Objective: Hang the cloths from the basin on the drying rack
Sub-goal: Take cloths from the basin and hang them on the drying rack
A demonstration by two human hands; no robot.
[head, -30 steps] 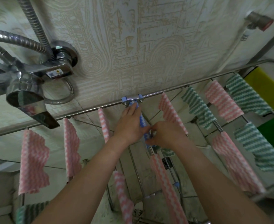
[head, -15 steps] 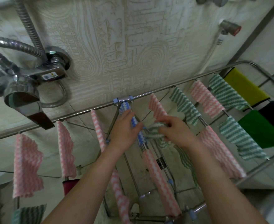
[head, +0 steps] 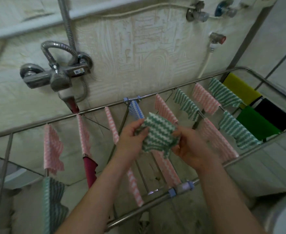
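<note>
Both hands are up over the rack, sharing one green-and-white zigzag-striped cloth (head: 157,134).

- Left hand (head: 132,139): fingers and thumb pinch the cloth's left edge.
- Right hand (head: 189,146): pinches the right edge, fingers curled under it.
- The cloth is stretched between the two hands. Its top is flat and its lower edge is bunched. It touches no rod yet.

The opposite-edge grip looks meant to open the cloth so it drapes in a single layer, which should dry faster and slip less.

On the steel-tube drying rack (head: 95,109), a blue-and-white striped cloth (head: 135,110) hangs just beyond the left hand. Pink-and-white striped cloths (head: 165,110) hang beyond and to both sides of the hands. More green-striped ones (head: 186,105), plus plain yellow, green and black cloths, sit well off past the right hand.

The hands are probably here because a bare steel rod (head: 143,176) sits directly under them, while the neighbouring rods are taken. That rod is likely the target.

I can't identify the basin with any certainty.

The next move needs the cloth's middle lowered across the rod. The main risk is an uneven drape, with the bunched lower edge dragging the cloth off.
</note>
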